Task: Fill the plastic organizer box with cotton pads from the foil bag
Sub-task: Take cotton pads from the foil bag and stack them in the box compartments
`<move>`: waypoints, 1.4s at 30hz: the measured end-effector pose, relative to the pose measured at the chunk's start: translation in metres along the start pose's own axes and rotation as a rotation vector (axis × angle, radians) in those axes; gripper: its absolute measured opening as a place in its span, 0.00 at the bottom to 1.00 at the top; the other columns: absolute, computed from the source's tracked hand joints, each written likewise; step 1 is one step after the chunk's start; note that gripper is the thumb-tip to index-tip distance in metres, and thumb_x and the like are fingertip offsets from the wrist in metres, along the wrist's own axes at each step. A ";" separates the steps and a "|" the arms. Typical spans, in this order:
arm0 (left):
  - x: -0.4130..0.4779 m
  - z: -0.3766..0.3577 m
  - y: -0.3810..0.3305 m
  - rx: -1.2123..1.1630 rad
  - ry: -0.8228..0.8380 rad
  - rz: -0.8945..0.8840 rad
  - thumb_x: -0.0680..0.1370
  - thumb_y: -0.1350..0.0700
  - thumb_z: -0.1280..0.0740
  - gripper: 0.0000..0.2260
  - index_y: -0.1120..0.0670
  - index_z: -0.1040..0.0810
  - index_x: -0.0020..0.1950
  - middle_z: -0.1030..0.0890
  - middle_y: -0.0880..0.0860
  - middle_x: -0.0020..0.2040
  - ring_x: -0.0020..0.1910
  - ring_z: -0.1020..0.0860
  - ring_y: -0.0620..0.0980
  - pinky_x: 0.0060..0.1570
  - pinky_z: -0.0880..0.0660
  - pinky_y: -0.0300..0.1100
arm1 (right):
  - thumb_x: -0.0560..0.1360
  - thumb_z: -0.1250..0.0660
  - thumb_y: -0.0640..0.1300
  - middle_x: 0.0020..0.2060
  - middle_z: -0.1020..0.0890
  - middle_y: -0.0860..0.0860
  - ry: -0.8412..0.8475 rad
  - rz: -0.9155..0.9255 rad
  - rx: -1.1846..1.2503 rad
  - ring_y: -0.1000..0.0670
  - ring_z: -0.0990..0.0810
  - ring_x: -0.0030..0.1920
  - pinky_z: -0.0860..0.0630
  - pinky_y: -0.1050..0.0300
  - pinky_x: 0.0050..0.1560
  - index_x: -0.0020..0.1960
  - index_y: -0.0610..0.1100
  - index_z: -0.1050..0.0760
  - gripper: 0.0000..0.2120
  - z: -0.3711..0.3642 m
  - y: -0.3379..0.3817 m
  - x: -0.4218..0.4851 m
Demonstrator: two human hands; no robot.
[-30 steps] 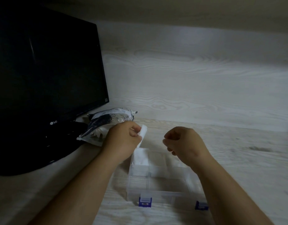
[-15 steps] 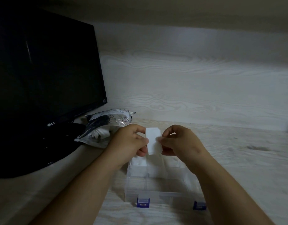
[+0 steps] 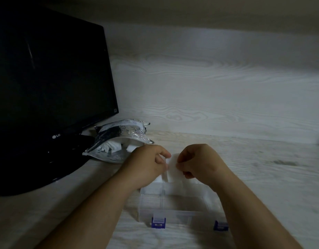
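- Cotton pad (image 3: 173,168): I'd rate it near weightless, soft and floppy. It has no stiffness to speak of, so it will likely fold or curl if held by one corner.
- It won't break, but the fibres can snag and the layers can peel (stacked pads tend to cling together).
- It isn't slippery. A light pinch should do, and squeezing hard would only crumple it.
- Best hold, my call: opposite edges, thumb against forefinger. That keeps it flat so it drops square into a compartment.
- Location: in the air between the two hands, above the far side of the organizer box (image 3: 175,212), roughly over the far-middle compartment. Its lower edge looks close to the box, but I cannot tell if it touches.
- Left hand (image 3: 148,164): fingers curled, pinching the pad's left edge. The view is blurred there, so exact finger placement is unclear.
- Right hand (image 3: 200,161): fingers curled, pinching the pad's right edge between thumb and fingertips.
- Box: clear plastic, lid not in view. It sits on the bench (image 3: 263,177) on the near side, with two blue latches (image 3: 158,222) on its near wall. A white stack of pads (image 3: 150,188) sits in the far-left compartment, and the near compartments look empty.
- Foil bag (image 3: 119,139): lies open on the bench, far-left of the box and beside the monitor (image 3: 47,78) base. More white pads show at its mouth. It looks crinkly and light, so I expect it to slide when pulled from (may need one hand to steady it).
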State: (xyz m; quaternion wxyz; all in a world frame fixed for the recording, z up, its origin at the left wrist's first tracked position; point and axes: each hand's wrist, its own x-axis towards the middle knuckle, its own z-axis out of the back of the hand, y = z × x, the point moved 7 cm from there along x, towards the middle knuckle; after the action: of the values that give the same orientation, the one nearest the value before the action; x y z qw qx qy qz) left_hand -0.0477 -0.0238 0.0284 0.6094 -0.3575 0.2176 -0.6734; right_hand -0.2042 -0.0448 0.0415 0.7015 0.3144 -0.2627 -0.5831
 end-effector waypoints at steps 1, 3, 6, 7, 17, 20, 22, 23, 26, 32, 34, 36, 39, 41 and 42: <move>0.000 -0.001 0.000 0.017 0.005 -0.006 0.73 0.55 0.27 0.09 0.44 0.19 0.52 0.19 0.44 0.37 0.33 0.24 0.33 0.34 0.32 0.28 | 0.72 0.27 0.38 0.34 0.15 0.45 0.016 -0.005 -0.021 0.49 0.16 0.33 0.19 0.57 0.38 0.41 0.44 0.19 0.03 -0.001 0.000 0.000; -0.001 -0.002 -0.001 0.040 0.018 -0.021 0.73 0.56 0.27 0.10 0.47 0.18 0.52 0.19 0.44 0.34 0.33 0.24 0.34 0.35 0.30 0.27 | 0.72 0.27 0.39 0.34 0.15 0.45 0.057 -0.022 -0.048 0.50 0.16 0.34 0.19 0.59 0.37 0.41 0.45 0.19 0.03 -0.005 -0.001 0.000; -0.002 -0.003 -0.001 0.091 0.036 -0.015 0.72 0.57 0.27 0.11 0.46 0.18 0.53 0.18 0.44 0.35 0.36 0.22 0.36 0.38 0.28 0.28 | 0.72 0.26 0.37 0.37 0.15 0.43 0.106 -0.050 -0.033 0.47 0.14 0.38 0.16 0.55 0.42 0.43 0.43 0.20 0.04 -0.012 -0.004 0.001; -0.002 -0.003 0.000 0.107 0.044 -0.012 0.72 0.57 0.27 0.11 0.46 0.18 0.53 0.18 0.44 0.35 0.37 0.22 0.36 0.38 0.28 0.29 | 0.71 0.26 0.36 0.38 0.15 0.42 0.113 -0.057 -0.021 0.46 0.14 0.38 0.16 0.52 0.43 0.44 0.43 0.21 0.05 -0.013 -0.004 0.001; -0.002 -0.008 0.000 0.142 0.079 0.004 0.72 0.54 0.26 0.23 0.47 0.24 0.66 0.19 0.44 0.41 0.42 0.21 0.38 0.42 0.28 0.31 | 0.69 0.24 0.35 0.39 0.15 0.43 0.125 -0.068 -0.018 0.49 0.17 0.33 0.16 0.51 0.41 0.53 0.47 0.23 0.16 -0.015 -0.006 0.003; -0.001 -0.010 0.002 0.139 0.086 0.011 0.73 0.53 0.28 0.23 0.48 0.25 0.67 0.20 0.44 0.42 0.42 0.22 0.39 0.42 0.29 0.31 | 0.70 0.24 0.36 0.39 0.15 0.44 0.131 -0.058 -0.013 0.51 0.17 0.33 0.17 0.55 0.39 0.56 0.48 0.23 0.18 -0.015 -0.006 0.003; -0.002 -0.009 0.002 0.145 0.082 0.010 0.73 0.53 0.28 0.19 0.48 0.23 0.64 0.21 0.43 0.41 0.41 0.23 0.37 0.40 0.31 0.30 | 0.70 0.25 0.36 0.38 0.15 0.44 0.135 -0.058 -0.025 0.51 0.17 0.32 0.17 0.56 0.39 0.54 0.48 0.22 0.15 -0.016 -0.005 0.003; -0.002 -0.009 0.001 0.148 0.074 0.007 0.74 0.53 0.28 0.17 0.48 0.22 0.63 0.22 0.42 0.40 0.40 0.24 0.36 0.39 0.31 0.29 | 0.71 0.26 0.37 0.37 0.15 0.44 0.129 -0.053 -0.028 0.52 0.17 0.32 0.17 0.57 0.39 0.53 0.48 0.21 0.13 -0.016 -0.006 0.003; -0.002 -0.008 0.001 0.158 0.064 0.000 0.74 0.52 0.28 0.15 0.47 0.20 0.60 0.22 0.42 0.39 0.39 0.24 0.36 0.38 0.31 0.30 | 0.74 0.28 0.41 0.36 0.14 0.45 0.105 -0.039 -0.041 0.52 0.17 0.32 0.17 0.57 0.40 0.50 0.48 0.20 0.07 -0.014 -0.006 0.005; -0.003 -0.008 -0.001 0.178 0.048 -0.029 0.71 0.55 0.26 0.17 0.42 0.22 0.57 0.20 0.44 0.39 0.39 0.22 0.40 0.44 0.24 0.38 | 0.72 0.27 0.37 0.36 0.15 0.47 0.083 -0.029 -0.109 0.49 0.15 0.36 0.16 0.48 0.43 0.46 0.50 0.23 0.10 -0.017 -0.008 0.008; -0.003 -0.008 -0.001 0.200 0.038 -0.033 0.70 0.54 0.25 0.14 0.41 0.22 0.51 0.21 0.44 0.38 0.38 0.22 0.40 0.44 0.24 0.38 | 0.71 0.27 0.37 0.35 0.15 0.47 0.065 -0.010 -0.117 0.49 0.15 0.35 0.17 0.47 0.43 0.46 0.51 0.24 0.11 -0.016 -0.008 0.008; -0.003 -0.007 -0.002 0.236 0.027 -0.044 0.69 0.54 0.26 0.09 0.43 0.20 0.46 0.21 0.42 0.37 0.38 0.23 0.39 0.42 0.25 0.35 | 0.71 0.28 0.36 0.34 0.15 0.47 0.053 0.001 -0.118 0.49 0.15 0.34 0.16 0.49 0.42 0.46 0.51 0.26 0.12 -0.015 -0.007 0.007; -0.003 -0.004 -0.004 0.299 0.009 -0.064 0.69 0.51 0.26 0.07 0.46 0.16 0.47 0.23 0.40 0.38 0.43 0.22 0.39 0.44 0.27 0.34 | 0.71 0.27 0.37 0.36 0.14 0.46 0.086 -0.024 -0.117 0.47 0.14 0.37 0.16 0.48 0.44 0.43 0.50 0.23 0.10 -0.016 -0.007 0.008; -0.004 -0.003 -0.005 0.322 0.009 -0.064 0.69 0.49 0.25 0.09 0.46 0.16 0.49 0.24 0.40 0.38 0.44 0.22 0.40 0.45 0.28 0.34 | 0.69 0.25 0.38 0.38 0.14 0.45 0.130 -0.041 -0.132 0.46 0.14 0.40 0.17 0.49 0.46 0.44 0.50 0.20 0.09 -0.018 -0.007 0.007; -0.004 -0.003 -0.005 0.334 0.019 -0.064 0.70 0.49 0.25 0.09 0.46 0.16 0.49 0.22 0.40 0.38 0.43 0.22 0.39 0.44 0.28 0.33 | 0.68 0.24 0.38 0.40 0.14 0.45 0.148 -0.039 -0.138 0.47 0.14 0.40 0.17 0.50 0.46 0.46 0.50 0.19 0.10 -0.018 -0.007 0.007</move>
State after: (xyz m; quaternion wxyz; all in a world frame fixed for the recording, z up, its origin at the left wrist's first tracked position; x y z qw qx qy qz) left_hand -0.0531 -0.0196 0.0289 0.6366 -0.2516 0.0966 -0.7225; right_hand -0.1941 -0.0503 0.0241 0.7277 0.3126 -0.1632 -0.5883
